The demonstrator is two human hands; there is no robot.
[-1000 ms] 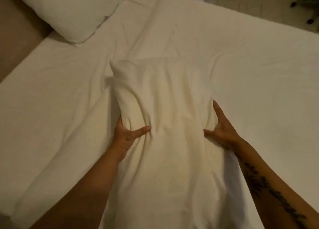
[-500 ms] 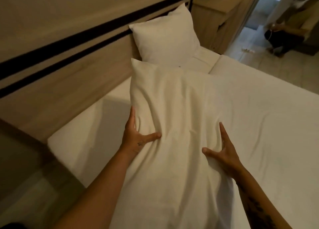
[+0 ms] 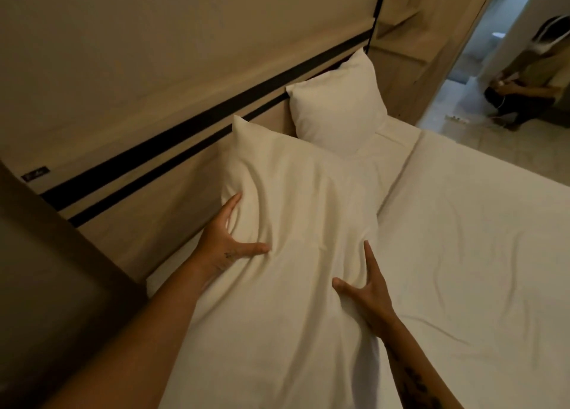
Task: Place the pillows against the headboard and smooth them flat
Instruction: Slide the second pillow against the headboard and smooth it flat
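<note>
A large white pillow [image 3: 290, 211] is held between both my hands, its far corner raised toward the wooden headboard [image 3: 172, 211]. My left hand [image 3: 223, 242] grips its left edge, thumb pressed onto the top face. On the right edge my right hand [image 3: 368, 291] grips the same way, fingers along the side. A second white pillow [image 3: 336, 109] leans upright against the headboard farther along the bed.
The white sheet of the bed [image 3: 472, 254] spreads to the right, lightly creased. A dark nightstand surface [image 3: 46, 270] sits at the left. A wooden shelf unit [image 3: 407, 44] stands beyond the bed's end, and a person [image 3: 530, 78] crouches in the doorway.
The pillow has travelled with both hands from the middle of the bed toward the headboard. My view has swung up and left, bringing the headboard and far pillow into sight.
</note>
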